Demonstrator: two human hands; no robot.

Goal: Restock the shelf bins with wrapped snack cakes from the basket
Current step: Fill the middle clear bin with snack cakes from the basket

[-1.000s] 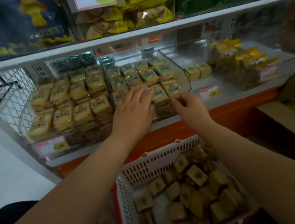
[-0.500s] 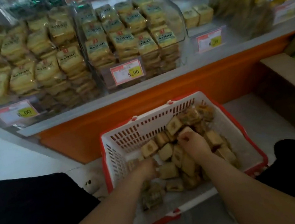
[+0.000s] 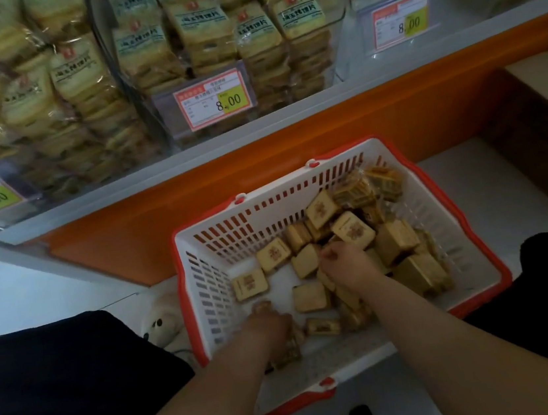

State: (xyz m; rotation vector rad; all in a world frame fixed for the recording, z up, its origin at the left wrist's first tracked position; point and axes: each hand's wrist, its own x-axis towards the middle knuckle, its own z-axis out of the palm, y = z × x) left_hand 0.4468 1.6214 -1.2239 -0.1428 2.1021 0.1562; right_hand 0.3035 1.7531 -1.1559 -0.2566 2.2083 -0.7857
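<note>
A white basket with a red rim (image 3: 206, 284) sits on the floor before me, holding several wrapped square snack cakes (image 3: 273, 254). My left hand (image 3: 266, 325) is down in the near left corner, fingers curled round a wrapped cake (image 3: 285, 352) beneath it. My right hand (image 3: 345, 264) reaches into the middle of the pile, fingers curled over cakes; what it holds is hidden. Above, clear shelf bins (image 3: 334, 10) are packed with wrapped cakes (image 3: 201, 23).
Price tags reading 8.00 (image 3: 214, 99) hang on the bin fronts. An orange shelf base (image 3: 326, 135) runs behind the basket. A cardboard box (image 3: 545, 125) stands at the right. My dark-clothed knees flank the basket. A small white object (image 3: 160, 321) lies at its left.
A second ago both hands were up at the shelf bin. They dropped into the basket, and since half a second ago they have dug deeper among the cakes.
</note>
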